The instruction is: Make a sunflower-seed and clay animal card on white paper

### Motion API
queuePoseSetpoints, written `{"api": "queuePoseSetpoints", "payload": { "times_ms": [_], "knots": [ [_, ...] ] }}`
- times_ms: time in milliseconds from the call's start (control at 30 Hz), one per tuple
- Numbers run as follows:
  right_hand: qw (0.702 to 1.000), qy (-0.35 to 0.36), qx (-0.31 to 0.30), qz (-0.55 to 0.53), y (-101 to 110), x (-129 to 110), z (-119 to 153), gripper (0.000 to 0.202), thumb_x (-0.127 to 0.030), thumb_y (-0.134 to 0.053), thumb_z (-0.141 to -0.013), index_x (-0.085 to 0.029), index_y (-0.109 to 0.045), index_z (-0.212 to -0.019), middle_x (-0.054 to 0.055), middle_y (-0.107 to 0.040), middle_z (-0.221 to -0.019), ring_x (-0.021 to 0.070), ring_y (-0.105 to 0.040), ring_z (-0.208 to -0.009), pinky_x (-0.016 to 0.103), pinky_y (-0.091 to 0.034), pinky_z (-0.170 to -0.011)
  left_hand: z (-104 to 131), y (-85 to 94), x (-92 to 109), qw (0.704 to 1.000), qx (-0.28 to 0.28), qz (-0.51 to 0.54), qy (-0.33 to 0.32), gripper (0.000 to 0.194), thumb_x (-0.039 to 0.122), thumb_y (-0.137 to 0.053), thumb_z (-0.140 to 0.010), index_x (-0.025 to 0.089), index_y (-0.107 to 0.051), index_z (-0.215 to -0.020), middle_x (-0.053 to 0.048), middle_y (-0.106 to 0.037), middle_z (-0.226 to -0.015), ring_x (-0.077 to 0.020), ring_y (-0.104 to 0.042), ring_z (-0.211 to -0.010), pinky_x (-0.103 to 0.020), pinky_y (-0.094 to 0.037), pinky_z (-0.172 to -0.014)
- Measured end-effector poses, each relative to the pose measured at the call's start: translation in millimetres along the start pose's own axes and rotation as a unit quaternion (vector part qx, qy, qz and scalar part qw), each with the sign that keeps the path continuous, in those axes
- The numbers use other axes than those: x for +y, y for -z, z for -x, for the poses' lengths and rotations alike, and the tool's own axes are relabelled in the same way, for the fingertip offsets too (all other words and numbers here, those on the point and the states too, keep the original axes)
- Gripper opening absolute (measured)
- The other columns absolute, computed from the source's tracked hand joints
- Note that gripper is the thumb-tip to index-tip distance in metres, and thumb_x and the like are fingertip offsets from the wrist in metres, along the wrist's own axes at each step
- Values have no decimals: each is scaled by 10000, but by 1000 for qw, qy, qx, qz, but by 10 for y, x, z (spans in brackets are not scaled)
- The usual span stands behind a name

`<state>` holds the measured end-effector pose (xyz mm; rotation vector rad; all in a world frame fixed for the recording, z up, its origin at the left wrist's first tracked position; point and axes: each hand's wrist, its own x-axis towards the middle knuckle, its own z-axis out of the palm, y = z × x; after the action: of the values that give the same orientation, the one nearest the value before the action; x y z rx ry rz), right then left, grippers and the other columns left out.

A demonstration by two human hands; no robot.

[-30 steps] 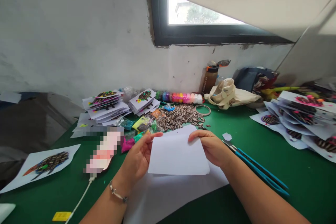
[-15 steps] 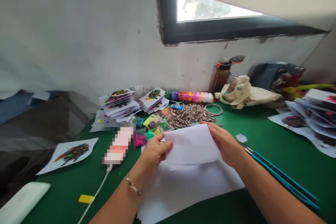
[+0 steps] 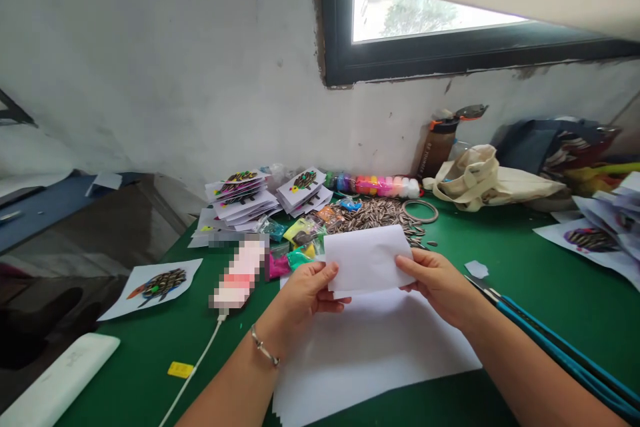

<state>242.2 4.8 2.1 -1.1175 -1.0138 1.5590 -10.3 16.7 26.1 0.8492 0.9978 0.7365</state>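
A folded sheet of white paper [image 3: 367,260] is held up between my two hands. My left hand [image 3: 317,287] pinches its left edge, thumb on the near face and fingers behind. My right hand [image 3: 440,280] grips the lower right corner in the same way. Beneath lies a stack of larger white sheets [image 3: 365,360] on the green table. Behind the folded paper spreads a pile of striped sunflower seeds [image 3: 383,213], partly hidden by it. Small bags of coloured clay [image 3: 303,230] lie to the left of the seeds.
Stacked seed-picture cards [image 3: 245,197] stand at the back left, a single card [image 3: 153,287] nearer. A phone [image 3: 240,273] with a cable lies left. Blue-handled scissors [image 3: 550,347] rest at right. Behind are a brown bottle [image 3: 437,147] and a cloth bag [image 3: 480,177].
The folded paper has been levelled to face me more upright. My right hand has moved from its upper right side to its lower right corner. The view has turned slightly left.
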Motion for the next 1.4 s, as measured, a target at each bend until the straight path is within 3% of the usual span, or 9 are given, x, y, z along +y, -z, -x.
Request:
{"api": "queuePoseSetpoints", "payload": {
  "times_ms": [167,300,467,633,833,1067,1400],
  "knots": [
    [1000,-8,-9,-18,-19,-75,-5,407,-558,-691,-782,-151,-680,-774,34,-645,-673,126,-540,-579,259,-388,-550,-51,40,-22,999,23,-28,-10,395,460,-844,-656,132,-649,-758,29,-558,-573,-155,-682,-599,-212,-548,-534],
    [999,-31,1,-5,4,-124,9,458,-597,-679,-771,-140,-661,-775,69,-695,-678,124,-574,-551,245,-369,-533,-90,77,0,998,38,-38,-20,421,471,-847,-641,127,-676,-816,4,-620,-653,-144,-671,-623,-229,-570,-581],
    [999,-14,-16,33,3,-163,45,407,-530,-758,-713,-161,-597,-656,43,-688,-658,115,-562,-555,253,-381,-562,-99,76,17,997,56,-51,-34,438,454,-862,-615,117,-702,-844,-14,-659,-700,-148,-670,-624,-266,-591,-628],
    [999,10,-15,41,-2,-145,25,395,-520,-736,-740,-167,-591,-637,18,-654,-616,101,-517,-527,265,-381,-567,-60,34,35,998,46,-31,-17,453,427,-896,-571,133,-702,-857,-38,-708,-783,-163,-702,-640,-208,-560,-532],
    [999,23,-3,37,15,-112,5,386,-518,-716,-767,-168,-596,-655,7,-628,-598,100,-506,-533,258,-375,-559,-20,7,50,999,16,-14,33,400,475,-833,-670,143,-663,-816,-47,-712,-727,-141,-692,-594,-184,-541,-488],
    [999,14,11,48,4,-107,-22,415,-528,-709,-767,-166,-573,-617,7,-615,-586,92,-493,-518,246,-361,-540,-48,4,28,998,45,-49,-8,430,445,-887,-581,113,-683,-761,-25,-675,-682,-132,-683,-601,-172,-535,-511],
    [997,23,29,63,24,-57,-38,415,-517,-697,-777,-171,-556,-596,-7,-581,-556,85,-465,-498,240,-328,-515,-7,-50,51,991,48,-99,-74,339,388,-853,-618,130,-685,-759,-3,-665,-689,-133,-659,-625,-205,-510,-559]
  ]
}}
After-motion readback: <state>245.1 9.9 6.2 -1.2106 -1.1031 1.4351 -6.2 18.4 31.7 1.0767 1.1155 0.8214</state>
